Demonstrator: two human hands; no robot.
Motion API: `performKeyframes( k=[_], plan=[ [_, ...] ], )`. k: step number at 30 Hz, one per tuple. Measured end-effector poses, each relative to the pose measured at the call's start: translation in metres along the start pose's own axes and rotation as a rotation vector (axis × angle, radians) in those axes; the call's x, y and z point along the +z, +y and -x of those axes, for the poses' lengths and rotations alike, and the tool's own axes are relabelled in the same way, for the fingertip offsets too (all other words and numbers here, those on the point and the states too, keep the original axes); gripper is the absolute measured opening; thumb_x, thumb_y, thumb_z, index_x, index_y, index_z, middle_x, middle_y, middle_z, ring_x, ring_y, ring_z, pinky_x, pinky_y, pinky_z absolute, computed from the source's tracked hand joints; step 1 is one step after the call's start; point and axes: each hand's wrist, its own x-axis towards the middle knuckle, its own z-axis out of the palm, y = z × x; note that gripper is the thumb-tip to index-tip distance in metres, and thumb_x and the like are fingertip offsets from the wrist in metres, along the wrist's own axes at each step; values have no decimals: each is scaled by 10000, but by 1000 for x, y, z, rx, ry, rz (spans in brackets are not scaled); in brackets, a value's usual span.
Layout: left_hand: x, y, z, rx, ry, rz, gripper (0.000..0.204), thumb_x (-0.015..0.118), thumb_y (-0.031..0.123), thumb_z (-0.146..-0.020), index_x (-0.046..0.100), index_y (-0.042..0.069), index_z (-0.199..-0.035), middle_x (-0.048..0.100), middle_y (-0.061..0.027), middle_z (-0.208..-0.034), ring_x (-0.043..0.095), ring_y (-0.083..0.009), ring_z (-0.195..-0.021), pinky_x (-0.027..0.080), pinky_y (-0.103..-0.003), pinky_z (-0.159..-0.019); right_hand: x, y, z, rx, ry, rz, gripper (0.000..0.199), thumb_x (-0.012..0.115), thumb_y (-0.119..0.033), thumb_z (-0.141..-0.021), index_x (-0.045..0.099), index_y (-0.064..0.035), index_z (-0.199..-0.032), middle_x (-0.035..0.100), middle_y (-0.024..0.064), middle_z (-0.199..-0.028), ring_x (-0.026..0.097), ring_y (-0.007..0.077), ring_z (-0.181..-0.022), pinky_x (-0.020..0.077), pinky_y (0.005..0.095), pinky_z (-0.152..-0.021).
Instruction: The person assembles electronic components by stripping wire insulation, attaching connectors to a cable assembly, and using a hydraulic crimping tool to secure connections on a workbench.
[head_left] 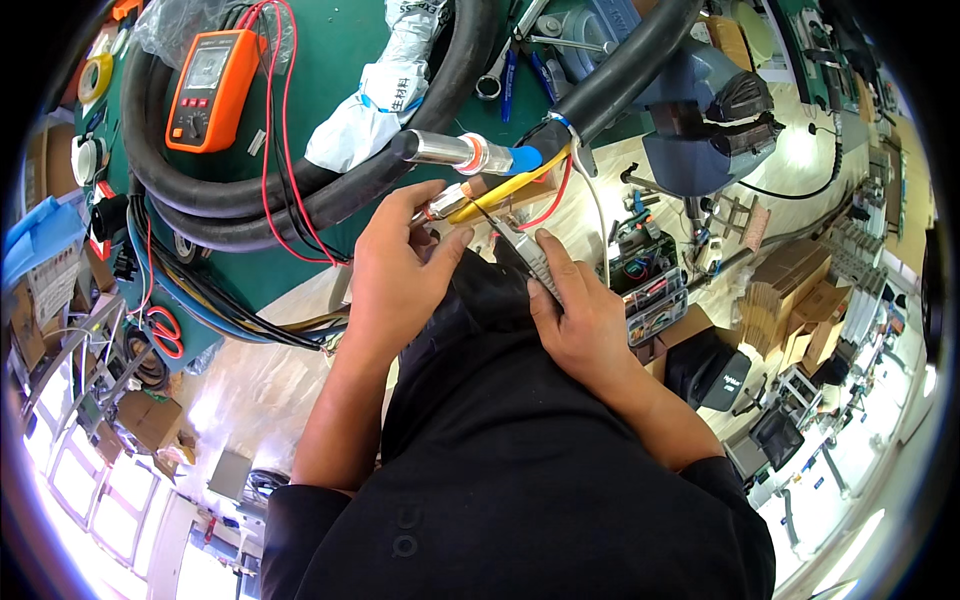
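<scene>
My left hand (400,265) pinches the metal end of a yellow cable (500,192) between thumb and fingers, just below a thick black hose with a shiny metal fitting (450,152) and blue tip. My right hand (575,310) grips a grey hand tool (525,250) whose thin black tip points up at the yellow cable's end. A red wire (555,200) loops beside the yellow cable. Both hands are close together above my dark-clothed lap.
An orange multimeter (208,90) with red leads lies on the green bench (330,60) among coiled black hoses (200,190). A white wrapped bundle (385,90), wrenches, a blue vise (700,110), a parts organiser box (655,300) and cardboard boxes (790,300) surround me.
</scene>
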Motion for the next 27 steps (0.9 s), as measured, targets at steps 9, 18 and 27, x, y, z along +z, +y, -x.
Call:
performKeyframes(
  k=[9,18,27],
  plan=[
    [4,-6,-2,135,50,-27,337,729,-14,-817,618,0,-1134,585,-23,-820,440,-57,-619,391,-235,-552,2,-2,1,-6,25,-6,517,651,-183,-889,506,-56,-1369,585,119,-798,611,295,-635,511,390,-546],
    [10,-16,-4,212,90,35,347,750,-35,-794,620,8,-1113,617,-52,-868,468,-54,-601,407,-221,-532,1,-3,2,-5,38,-47,512,646,-167,-892,508,-47,-1370,612,139,-853,624,313,-661,520,395,-571],
    [9,-13,-3,296,142,-208,387,780,-1,-761,625,26,-1114,639,-91,-945,580,-156,-664,478,-283,-583,0,-4,2,13,10,-28,513,646,-161,-891,506,-43,-1371,597,142,-827,621,318,-657,517,401,-571]
  ],
)
